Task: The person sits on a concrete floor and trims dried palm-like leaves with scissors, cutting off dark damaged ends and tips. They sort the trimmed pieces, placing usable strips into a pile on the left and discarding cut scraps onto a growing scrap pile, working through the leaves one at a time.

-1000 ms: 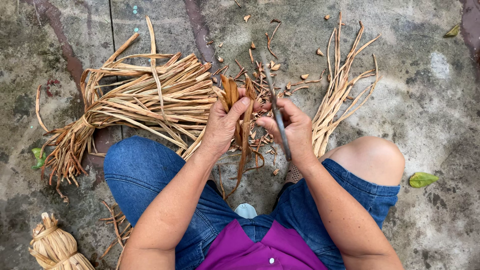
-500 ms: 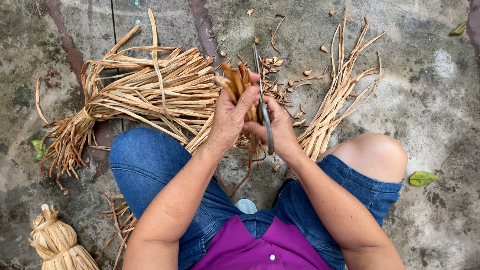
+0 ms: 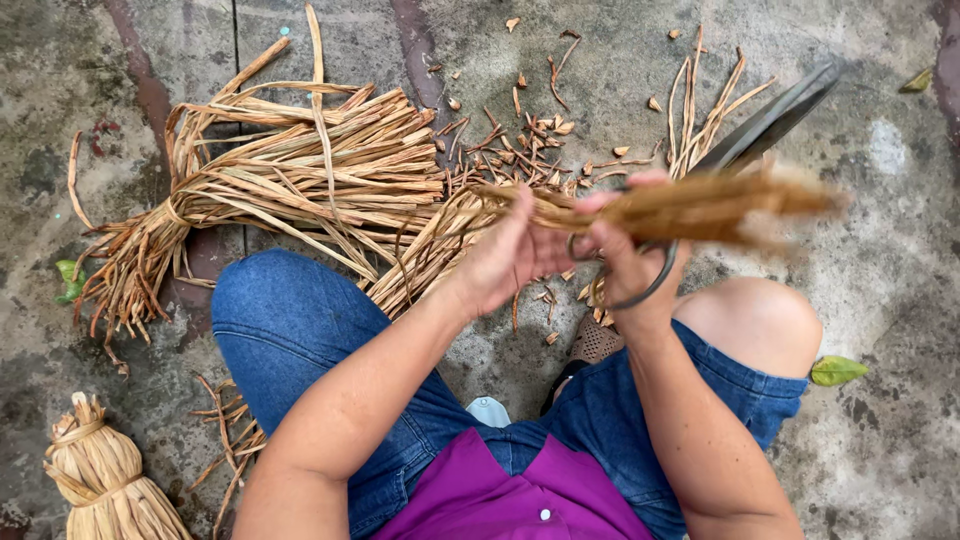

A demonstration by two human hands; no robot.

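**Dried strips held crosswise, scissors angled above them**

The concrete floor (image 3: 900,470) carries everything here. Largest on it is the tied sheaf of dried strips (image 3: 290,180), and the other places are told from that sheaf. Just right of it, above the bent knees in blue jeans (image 3: 300,330), the left hand (image 3: 510,255) is closed around a small bunch of strips (image 3: 700,205) — the bunch's long axis runs nearly level, out to the right and away from the sheaf, its far end blurred. The right hand (image 3: 625,255) sits touching the left one on its far side from the sheaf, fingers curled through the loop handles of a pair of scissors (image 3: 770,120); the blades slant up and to the right, just above the bunch, so the right hand is the nearer to the cut end. Whether the blades are parted cannot be told. A loose fan of strips (image 3: 700,110) lies beyond the scissors, with short offcuts (image 3: 520,140) scattered between it and the sheaf. Below and left of the sheaf stands a small bound bundle (image 3: 100,480) — nothing lies between hands and bunch.
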